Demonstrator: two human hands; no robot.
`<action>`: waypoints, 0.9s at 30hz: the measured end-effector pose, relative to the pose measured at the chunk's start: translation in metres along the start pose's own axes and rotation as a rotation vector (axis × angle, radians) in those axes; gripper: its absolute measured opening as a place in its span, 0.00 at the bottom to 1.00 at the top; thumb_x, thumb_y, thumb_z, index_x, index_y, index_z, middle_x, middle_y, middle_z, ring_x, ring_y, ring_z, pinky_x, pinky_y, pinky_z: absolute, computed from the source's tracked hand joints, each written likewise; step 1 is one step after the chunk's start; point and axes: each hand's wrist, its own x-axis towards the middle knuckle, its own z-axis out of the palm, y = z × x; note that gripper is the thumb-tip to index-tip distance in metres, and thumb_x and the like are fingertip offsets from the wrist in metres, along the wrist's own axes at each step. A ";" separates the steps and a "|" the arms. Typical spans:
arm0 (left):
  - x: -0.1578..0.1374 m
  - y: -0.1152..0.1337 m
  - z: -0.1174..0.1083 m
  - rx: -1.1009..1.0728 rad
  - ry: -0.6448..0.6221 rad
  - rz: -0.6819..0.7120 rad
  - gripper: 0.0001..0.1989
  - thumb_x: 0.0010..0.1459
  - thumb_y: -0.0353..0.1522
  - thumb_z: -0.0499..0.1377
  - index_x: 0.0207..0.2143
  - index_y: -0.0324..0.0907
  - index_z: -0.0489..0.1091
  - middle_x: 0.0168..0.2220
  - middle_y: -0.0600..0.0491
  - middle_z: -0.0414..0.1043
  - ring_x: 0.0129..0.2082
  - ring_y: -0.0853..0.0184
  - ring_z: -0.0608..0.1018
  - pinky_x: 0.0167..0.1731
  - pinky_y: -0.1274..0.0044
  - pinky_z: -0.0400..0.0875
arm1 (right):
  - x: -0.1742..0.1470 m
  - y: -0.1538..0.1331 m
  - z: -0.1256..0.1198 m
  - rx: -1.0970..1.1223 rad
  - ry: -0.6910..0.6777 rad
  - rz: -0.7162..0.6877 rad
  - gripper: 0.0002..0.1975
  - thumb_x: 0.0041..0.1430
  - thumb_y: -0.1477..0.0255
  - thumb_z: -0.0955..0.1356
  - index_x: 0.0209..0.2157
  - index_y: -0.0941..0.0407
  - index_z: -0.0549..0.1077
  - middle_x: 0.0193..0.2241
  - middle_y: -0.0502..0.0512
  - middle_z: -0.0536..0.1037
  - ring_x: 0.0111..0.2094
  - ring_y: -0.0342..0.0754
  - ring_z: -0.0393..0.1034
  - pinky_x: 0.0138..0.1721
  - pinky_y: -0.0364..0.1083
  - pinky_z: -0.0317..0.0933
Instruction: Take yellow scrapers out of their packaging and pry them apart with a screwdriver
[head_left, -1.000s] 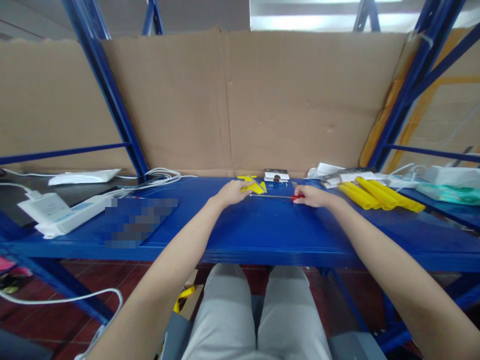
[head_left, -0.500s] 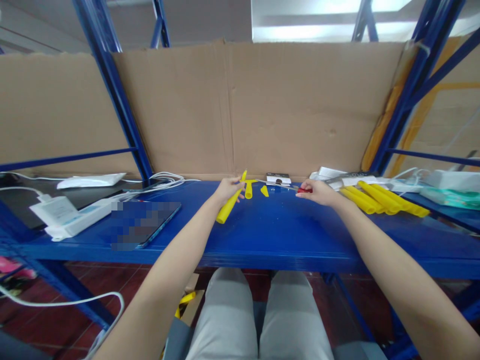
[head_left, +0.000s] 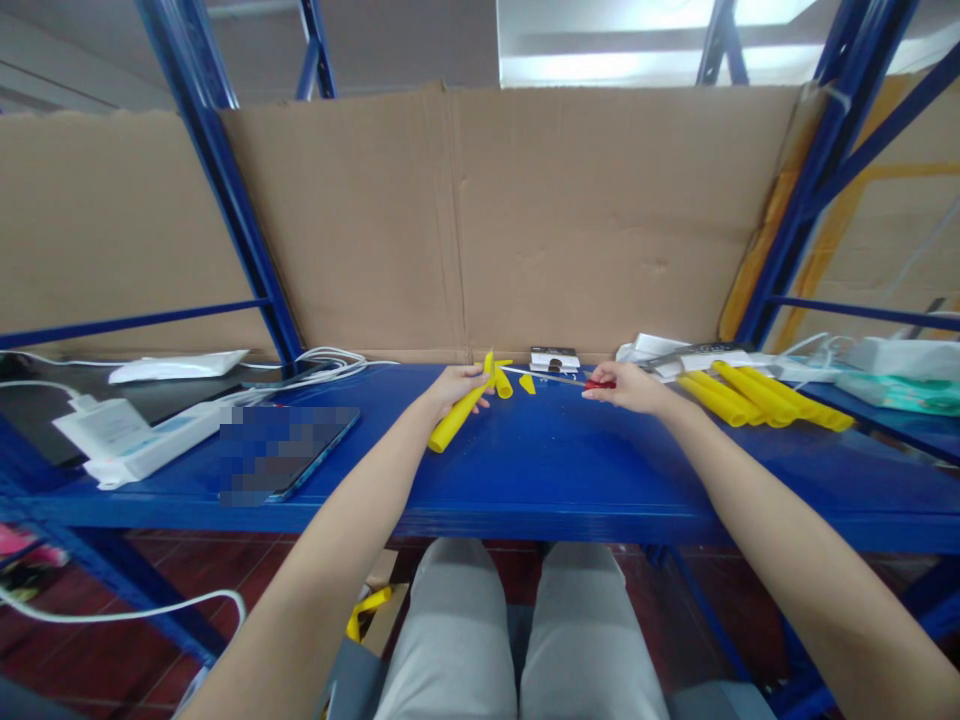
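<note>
My left hand is closed around a yellow tube, which slants with its wide open end toward me and its narrow end pointing away. My right hand grips the red handle of a tool. A long thin metal shaft or blade runs left from that handle, its tip close to the tube's far end; whether they touch I cannot tell. Just right of my left hand lies another short yellow tube piece. A small yellow scrap rests below the metal shaft.
Several yellow tubes lie at the right on the blue tabletop. A small black-and-white box stands by the cardboard wall. On the left are a tablet, a power strip and cables. Below sits a box with yellow scraps.
My right hand has moved slightly left with the red-handled tool, bringing its tip nearer the held tube. The short tube piece beside my left hand has turned a little. The view has shifted slightly.
</note>
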 end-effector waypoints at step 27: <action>0.000 0.002 0.002 0.066 -0.005 0.053 0.20 0.63 0.29 0.55 0.57 0.37 0.65 0.39 0.44 0.77 0.18 0.75 0.74 0.16 0.83 0.65 | -0.001 -0.006 0.002 0.032 -0.009 0.018 0.17 0.48 0.54 0.69 0.26 0.54 0.68 0.25 0.55 0.77 0.29 0.50 0.72 0.32 0.47 0.64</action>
